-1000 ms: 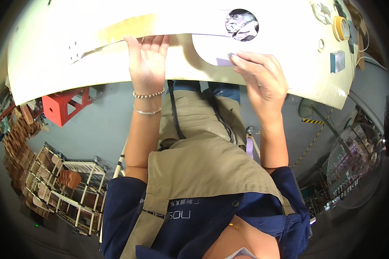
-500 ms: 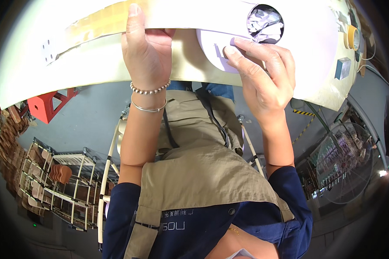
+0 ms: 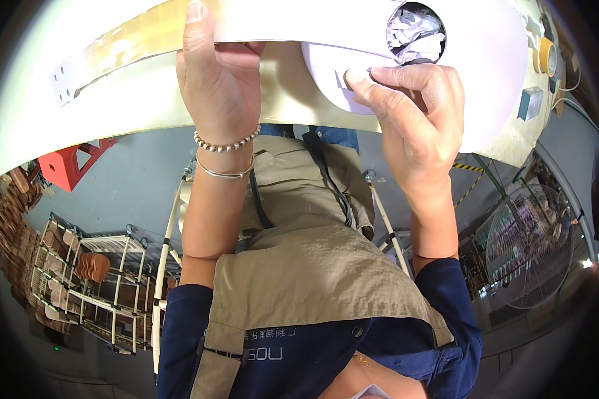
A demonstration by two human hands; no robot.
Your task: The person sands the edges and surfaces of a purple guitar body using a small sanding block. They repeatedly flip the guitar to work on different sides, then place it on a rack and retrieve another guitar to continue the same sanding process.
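A white guitar (image 3: 499, 80) lies across the pale work surface, its headstock with small holes (image 3: 63, 81) at the left. Yellowish tape (image 3: 130, 50) covers part of the neck, and crumpled paper (image 3: 414, 36) fills the round sound hole. My left hand (image 3: 221, 86) is closed round the neck, thumb on top and fingers underneath. At the body's curved edge just below the sound hole is my right hand (image 3: 422, 113), its thumb and index finger pinched close together. Anything between those fingertips is too small or hidden to make out.
At the right of the pale work surface (image 3: 146, 110) are a yellow tape roll (image 3: 547, 56) and a small grey-blue block (image 3: 530, 103). A red stand (image 3: 63, 165) is beyond the left edge. A rack with shaped wooden pieces (image 3: 93, 266) and a large fan (image 3: 529, 246) stand on the floor.
My left hand and the headstock appear slightly further left, the sound hole slightly right. My right wrist has shifted a little right, and its index fingertip has moved slightly right and nearer me.
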